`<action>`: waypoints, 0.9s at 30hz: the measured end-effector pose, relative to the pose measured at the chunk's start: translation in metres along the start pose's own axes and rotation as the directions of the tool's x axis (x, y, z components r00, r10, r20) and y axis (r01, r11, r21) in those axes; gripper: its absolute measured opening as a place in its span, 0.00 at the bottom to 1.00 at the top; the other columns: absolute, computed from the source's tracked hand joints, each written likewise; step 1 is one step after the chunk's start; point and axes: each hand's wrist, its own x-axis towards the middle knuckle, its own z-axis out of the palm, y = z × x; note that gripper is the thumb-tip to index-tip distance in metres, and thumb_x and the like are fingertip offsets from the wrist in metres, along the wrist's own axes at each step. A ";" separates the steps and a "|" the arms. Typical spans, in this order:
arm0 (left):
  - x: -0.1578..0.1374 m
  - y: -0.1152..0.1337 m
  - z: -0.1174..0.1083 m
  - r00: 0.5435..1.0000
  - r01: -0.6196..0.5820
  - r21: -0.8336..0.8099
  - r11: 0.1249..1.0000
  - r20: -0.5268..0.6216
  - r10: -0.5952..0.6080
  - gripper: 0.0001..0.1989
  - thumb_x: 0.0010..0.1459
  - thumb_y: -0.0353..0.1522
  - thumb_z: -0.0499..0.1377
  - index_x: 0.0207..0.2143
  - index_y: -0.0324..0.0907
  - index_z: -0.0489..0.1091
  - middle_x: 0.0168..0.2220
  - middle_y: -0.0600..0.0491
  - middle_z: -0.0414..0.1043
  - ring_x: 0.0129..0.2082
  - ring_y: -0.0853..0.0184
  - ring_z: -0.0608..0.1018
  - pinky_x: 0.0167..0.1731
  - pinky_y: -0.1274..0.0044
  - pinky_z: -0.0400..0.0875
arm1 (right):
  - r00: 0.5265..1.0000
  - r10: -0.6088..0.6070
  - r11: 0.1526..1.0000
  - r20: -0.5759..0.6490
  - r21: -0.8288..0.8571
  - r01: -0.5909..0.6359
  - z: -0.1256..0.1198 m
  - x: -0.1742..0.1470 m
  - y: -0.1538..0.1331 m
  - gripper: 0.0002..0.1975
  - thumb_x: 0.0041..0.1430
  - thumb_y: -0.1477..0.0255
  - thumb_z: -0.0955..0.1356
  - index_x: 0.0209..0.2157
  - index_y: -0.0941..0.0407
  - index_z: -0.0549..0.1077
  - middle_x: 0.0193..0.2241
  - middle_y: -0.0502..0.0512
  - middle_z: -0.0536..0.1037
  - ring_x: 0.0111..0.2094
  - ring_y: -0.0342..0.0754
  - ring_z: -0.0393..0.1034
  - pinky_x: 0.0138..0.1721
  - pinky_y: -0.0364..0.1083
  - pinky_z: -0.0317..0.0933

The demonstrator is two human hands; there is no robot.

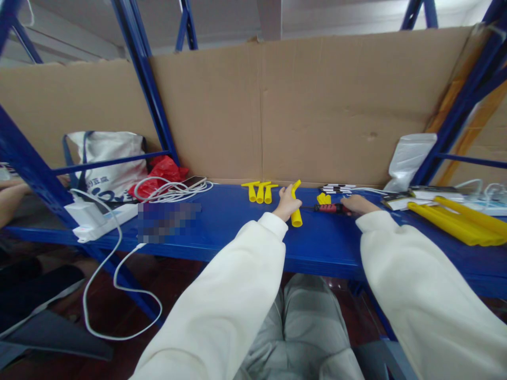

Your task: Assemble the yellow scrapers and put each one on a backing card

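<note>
My left hand (pixel 285 205) is closed around a yellow T-shaped plastic piece (pixel 296 217), whose round tube end points toward me on the blue table (pixel 222 221). In my right hand (pixel 358 205) is a red and black screwdriver (pixel 331 208), its thin shaft running left to the yellow piece. Whether the tip sits in the piece or only touches it, I cannot tell. Just behind the screwdriver lie small yellow parts (pixel 324 198). Left of my hands, three like yellow T-shaped pieces (pixel 260 194) stand in a row near the cardboard.
Long yellow tubes (pixel 455 224) lie at the right beside booklets or boxes (pixel 412 198). Black-and-white small items (pixel 336 188) sit at the back. A power strip (pixel 105 221), coiled white cable (pixel 174 191), red bag (pixel 168 170) and tote bag (pixel 114 158) occupy the left. Cardboard (pixel 317 111) walls the back.
</note>
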 end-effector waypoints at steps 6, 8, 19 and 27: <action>0.001 -0.005 0.001 0.999 0.028 0.010 1.000 -0.021 -0.028 0.43 0.41 0.17 0.59 0.63 0.40 0.60 0.67 0.42 0.51 0.66 0.59 0.59 0.64 0.76 0.54 | 1.000 0.007 0.999 0.023 0.042 -0.008 0.000 -0.001 0.000 0.20 0.64 0.66 0.59 0.27 0.59 0.76 0.14 0.55 0.71 0.20 0.48 0.70 0.26 0.44 0.63; 0.001 -0.006 0.001 0.999 0.033 0.011 0.999 -0.037 -0.032 0.42 0.41 0.17 0.59 0.62 0.39 0.61 0.65 0.41 0.53 0.65 0.58 0.61 0.64 0.76 0.54 | 1.000 0.012 0.999 0.027 0.049 -0.013 0.000 0.000 0.000 0.20 0.64 0.65 0.59 0.28 0.59 0.77 0.15 0.55 0.71 0.20 0.48 0.70 0.27 0.44 0.63; 0.001 -0.008 -0.002 0.994 0.102 0.078 0.992 -0.043 -0.099 0.42 0.40 0.20 0.62 0.61 0.37 0.60 0.65 0.40 0.56 0.62 0.57 0.63 0.62 0.72 0.56 | 1.000 -0.005 1.000 0.014 0.012 0.005 0.000 0.001 0.002 0.20 0.64 0.66 0.59 0.28 0.59 0.77 0.17 0.56 0.73 0.24 0.49 0.72 0.31 0.45 0.64; 0.005 -0.010 -0.002 0.992 0.119 0.005 0.993 -0.044 -0.119 0.38 0.42 0.21 0.63 0.59 0.39 0.62 0.64 0.41 0.57 0.63 0.56 0.63 0.60 0.73 0.58 | 1.000 -0.001 1.000 0.031 0.017 0.001 0.001 0.002 0.002 0.20 0.64 0.66 0.59 0.28 0.60 0.77 0.17 0.57 0.73 0.23 0.50 0.72 0.30 0.45 0.64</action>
